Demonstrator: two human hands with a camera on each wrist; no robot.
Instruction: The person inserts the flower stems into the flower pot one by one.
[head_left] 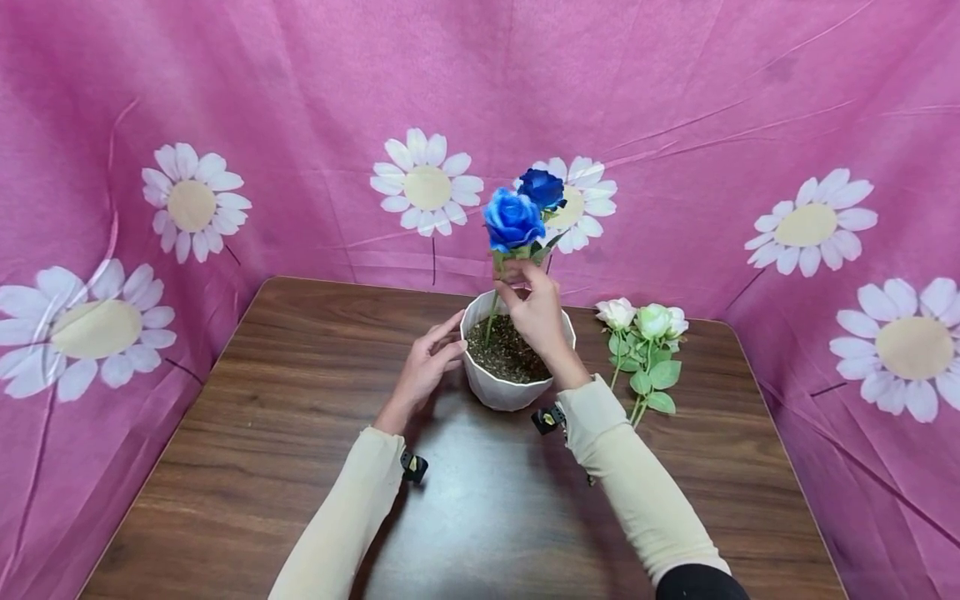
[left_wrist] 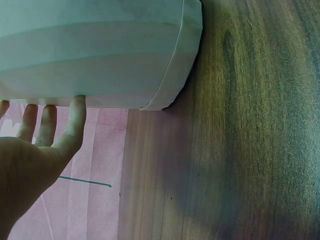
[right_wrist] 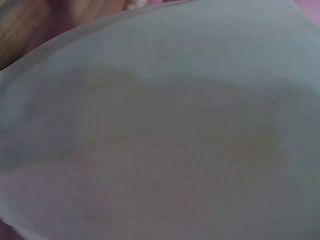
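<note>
Blue roses point(head_left: 513, 221) upright above white pot point(head_left: 501, 397); front stem point(head_left: 491, 323) reaches soil point(head_left: 517, 357). My right grip point(head_left: 536, 308) curled closed at stems just below blooms, presumably to hold them vertical; which stem pinched, cannot tell. My left grip point(head_left: 423, 364) loosely spread, fingertips point(left_wrist: 77, 106) against pot wall, likely steadying it. Pale roses point(head_left: 652, 322) lie on desk point(head_left: 300, 400) beside pot, seemingly placed outside working space.

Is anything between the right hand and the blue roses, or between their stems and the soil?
Nothing visible: the right hand grips just below the heads of the blue roses. One stem runs unobstructed to the soil; the other's lower end is hidden. The left hand touches the outside of the white pot.
</note>
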